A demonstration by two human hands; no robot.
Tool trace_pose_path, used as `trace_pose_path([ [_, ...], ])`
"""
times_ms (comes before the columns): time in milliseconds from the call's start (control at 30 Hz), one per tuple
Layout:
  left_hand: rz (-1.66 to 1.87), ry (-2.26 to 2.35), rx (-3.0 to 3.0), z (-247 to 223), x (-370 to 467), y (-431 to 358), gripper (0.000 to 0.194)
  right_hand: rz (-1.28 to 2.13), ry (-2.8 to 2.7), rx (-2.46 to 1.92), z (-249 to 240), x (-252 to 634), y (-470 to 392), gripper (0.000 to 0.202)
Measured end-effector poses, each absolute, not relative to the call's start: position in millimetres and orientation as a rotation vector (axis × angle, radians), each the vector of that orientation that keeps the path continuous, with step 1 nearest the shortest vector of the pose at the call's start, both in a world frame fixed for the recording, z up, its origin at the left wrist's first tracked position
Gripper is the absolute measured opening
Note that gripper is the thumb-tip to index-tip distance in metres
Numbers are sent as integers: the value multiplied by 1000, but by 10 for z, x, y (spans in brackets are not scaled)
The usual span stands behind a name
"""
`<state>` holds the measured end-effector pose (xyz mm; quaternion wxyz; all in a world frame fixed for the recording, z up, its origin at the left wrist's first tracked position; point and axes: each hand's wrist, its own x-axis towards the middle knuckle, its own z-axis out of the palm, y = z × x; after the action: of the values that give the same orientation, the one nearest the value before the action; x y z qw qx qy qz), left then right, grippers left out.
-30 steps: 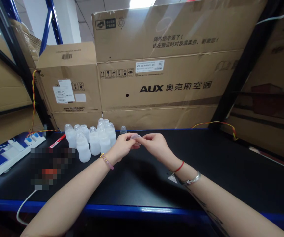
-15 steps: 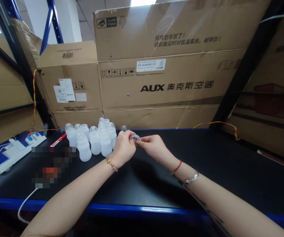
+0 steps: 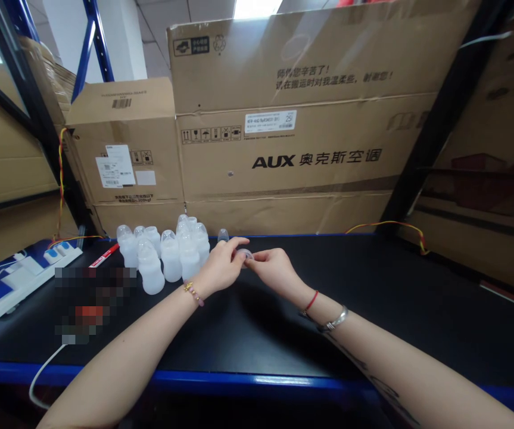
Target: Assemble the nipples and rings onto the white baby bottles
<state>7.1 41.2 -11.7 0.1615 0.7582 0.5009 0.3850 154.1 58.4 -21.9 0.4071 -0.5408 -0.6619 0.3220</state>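
Above the black tabletop, my two hands meet at a small clear round piece (image 3: pixel 245 254), ring-like at its edge, perhaps a baby bottle collar. My right hand (image 3: pixel 277 269) pinches its right side between thumb and fingers. On the other side, my left hand (image 3: pixel 222 262) has its thumb at the piece, with the index finger stretched out above it. Fingers cover much of the piece. Just behind my left hand stands a clear dome-shaped cap (image 3: pixel 223 235), its lower part hidden. Several milky baby bottles (image 3: pixel 150 271) with clear caps stand upright to the left.
A red marker (image 3: pixel 103 256) lies behind a blurred patch at the left. A white power strip (image 3: pixel 33 285) with plugs and cables runs along the left side. Large cardboard boxes (image 3: pixel 310 196) wall off the back. A blue edge (image 3: pixel 283 379) borders the black tabletop (image 3: pixel 373 310).
My left index finger has lifted and straightened over the clear ring-like piece. Both hands stay together at about the same spot. The bottles have not moved.
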Motion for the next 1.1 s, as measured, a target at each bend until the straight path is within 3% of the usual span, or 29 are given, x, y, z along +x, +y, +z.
trace_pose_path([
  [200,1134,1389,2316,-47,-23,432,23,863,-1647,-1251,-174,1575,595,37],
  [467,1264,1518,2360,-93,129,409,10,843,-1624,-1249,-111,1580,574,30],
  [767,1168,1456,2332,-68,108,400,8,816,-1632,-1273,-124,1582,561,27],
  [1000,1063,1266,2151,-87,-29,449,26,812,-1660,-1306,-133,1583,560,34],
  [1100,1149,1161,1953,-123,0,470,22,910,-1638,-1277,-39,1596,524,36],
])
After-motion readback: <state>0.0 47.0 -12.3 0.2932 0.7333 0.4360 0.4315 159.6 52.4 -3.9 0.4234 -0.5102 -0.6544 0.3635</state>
